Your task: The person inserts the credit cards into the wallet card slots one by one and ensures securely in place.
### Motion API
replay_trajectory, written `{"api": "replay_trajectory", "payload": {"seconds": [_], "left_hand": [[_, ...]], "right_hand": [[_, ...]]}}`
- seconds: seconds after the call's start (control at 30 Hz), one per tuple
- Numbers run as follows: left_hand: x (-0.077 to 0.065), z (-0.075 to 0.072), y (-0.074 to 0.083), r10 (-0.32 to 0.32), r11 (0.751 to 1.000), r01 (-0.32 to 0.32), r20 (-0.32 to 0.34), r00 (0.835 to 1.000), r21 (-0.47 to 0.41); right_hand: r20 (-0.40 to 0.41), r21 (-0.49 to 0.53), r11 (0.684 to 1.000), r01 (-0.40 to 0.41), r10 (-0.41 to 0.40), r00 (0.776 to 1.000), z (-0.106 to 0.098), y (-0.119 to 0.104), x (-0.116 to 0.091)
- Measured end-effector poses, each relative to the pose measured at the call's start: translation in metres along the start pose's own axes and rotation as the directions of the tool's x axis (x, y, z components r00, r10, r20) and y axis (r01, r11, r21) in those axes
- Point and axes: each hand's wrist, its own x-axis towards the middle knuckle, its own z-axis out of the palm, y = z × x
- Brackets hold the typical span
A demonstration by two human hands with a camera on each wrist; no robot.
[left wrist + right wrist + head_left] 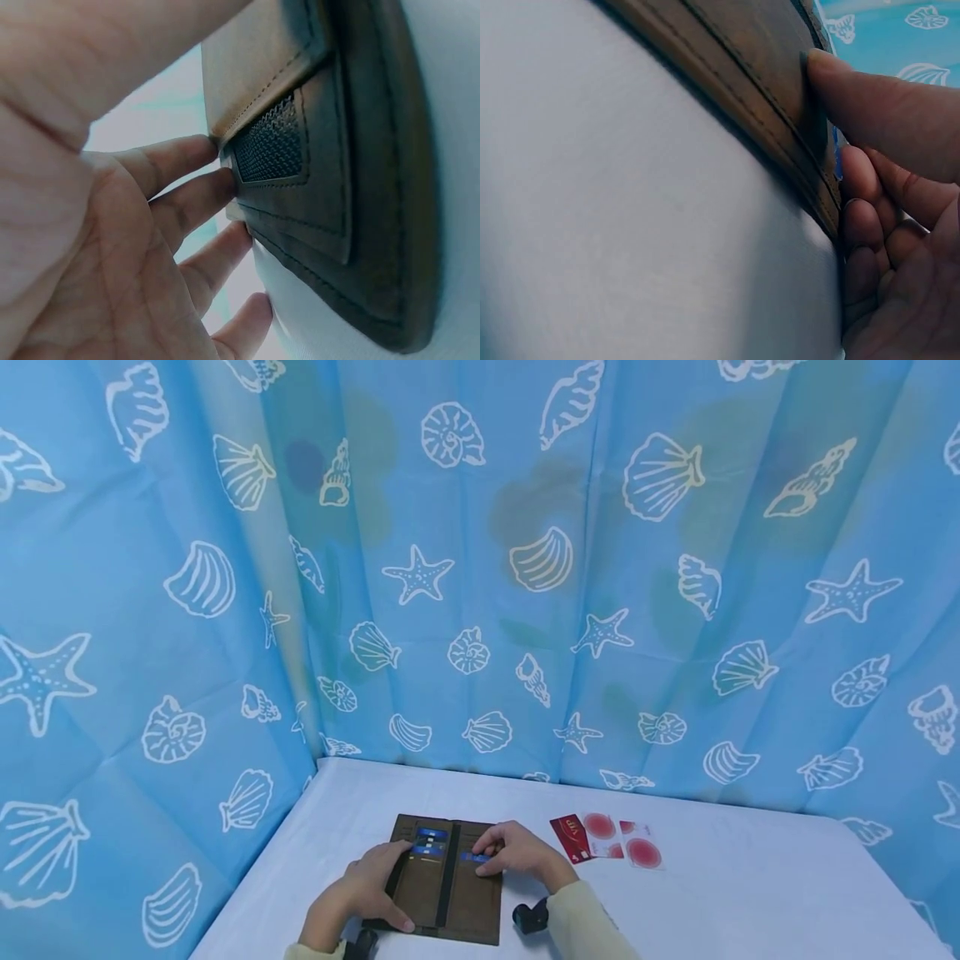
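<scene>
A brown bifold wallet [468, 910] lies spread open on the white table. My left hand [367, 881] rests on its left side, fingertips near the top card slots and thumb near the lower edge; in the left wrist view its fingers [196, 206] reach fairly straight to the wallet beside a dark mesh window [274, 142]. Several blue cards [429, 842] show in the left slots. On the right half, my right hand [517, 856] pinches a blue card [468, 857] at a slot, fingers curled. Only a sliver of this blue card [837, 154] shows in the right wrist view.
Right of the wallet lie a red VIP card [572, 839] and two white cards with red circles, one overlapping the red card [602, 835] and one farther right [642, 845]. A blue shell-patterned curtain [480, 610] stands behind the table [750, 877].
</scene>
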Motion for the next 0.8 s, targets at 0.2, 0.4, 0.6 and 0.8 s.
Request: {"api": "replay_trajectory", "payload": {"seconds": [0.2, 0.4, 0.6, 0.8], "left_hand": [[-0.001, -0.004, -0.002, -0.006, 1.000, 0.006, -0.003, 1.000, -0.014], [0.004, -0.003, -0.005, 0.010, 1.000, -0.010, -0.006, 1.000, -0.012], [0.004, 0.000, -0.007, 0.020, 0.999, -0.020, 0.000, 1.000, -0.046], [0.005, 0.005, -0.013, 0.070, 0.995, -0.070, 0.001, 0.998, -0.067]], "right_hand": [[-0.007, 0.000, 1.000, 0.014, -0.014, 1.000, 0.003, -0.002, 0.003], [-0.019, -0.031, 1.000, 0.003, -0.003, 1.000, 0.002, -0.005, 0.003], [0.033, -0.125, 0.992, 0.030, -0.026, 0.999, -0.001, -0.011, -0.001], [0.042, -0.223, 0.973, 0.050, -0.042, 0.998, -0.005, -0.014, -0.008]]}}
